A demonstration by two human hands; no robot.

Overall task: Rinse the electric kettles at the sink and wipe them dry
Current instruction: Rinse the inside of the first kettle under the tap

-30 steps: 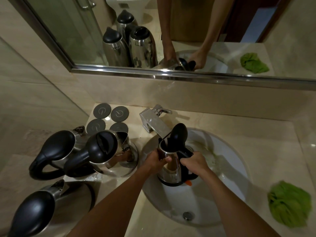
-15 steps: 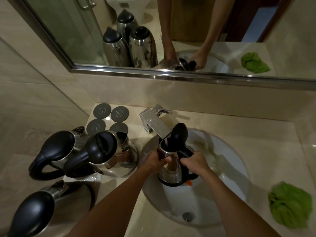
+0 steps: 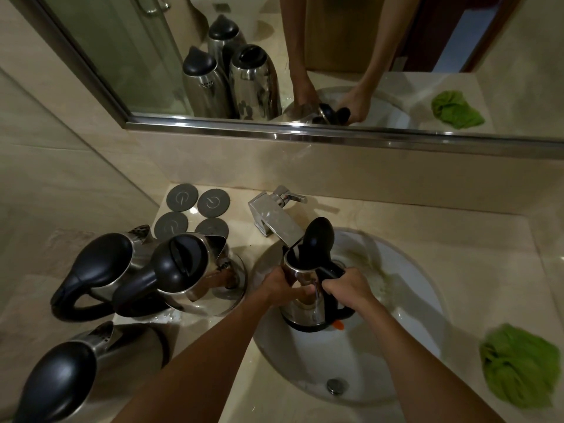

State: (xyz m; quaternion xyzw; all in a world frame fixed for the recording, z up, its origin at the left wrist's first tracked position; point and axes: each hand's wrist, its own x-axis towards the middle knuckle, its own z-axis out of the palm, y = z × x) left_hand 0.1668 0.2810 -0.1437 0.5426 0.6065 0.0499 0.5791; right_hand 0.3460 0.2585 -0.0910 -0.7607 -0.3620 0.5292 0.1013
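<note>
Steel and black plastic fill my view: I see a kettle (image 3: 305,300) held upright inside the white sink (image 3: 427,300), with its black lid (image 3: 319,236) flipped up and its open mouth right under the chrome faucet (image 3: 274,221) spout. My left hand (image 3: 282,288) is wrapped round the shiny body on the kettle's left side, fingers curled across the metal. My right hand (image 3: 348,288) grips the black handle on the kettle's right side, fist closed round it. An orange bit shows at the kettle's base, near the sink floor. I cannot tell whether water is running. The drain plug (image 3: 336,386) sits lower in the basin, apart from the kettle.

On the beige stone bench (image 3: 473,248), left of the sink, I count three more kettles. One with a closed lid (image 3: 180,270) stands just beside the basin rim; another (image 3: 100,270) sits touching or nearly touching it on its left; a third (image 3: 76,370) stands nearest me at the lower left. Behind them, against the wall, four dark round pads (image 3: 195,213) lie in a square group. A crumpled green cloth (image 3: 518,361) lies on the bench to the right of the sink, well apart from both hands. A mirror (image 3: 335,56) above reflects the kettles, arms and cloth.
</note>
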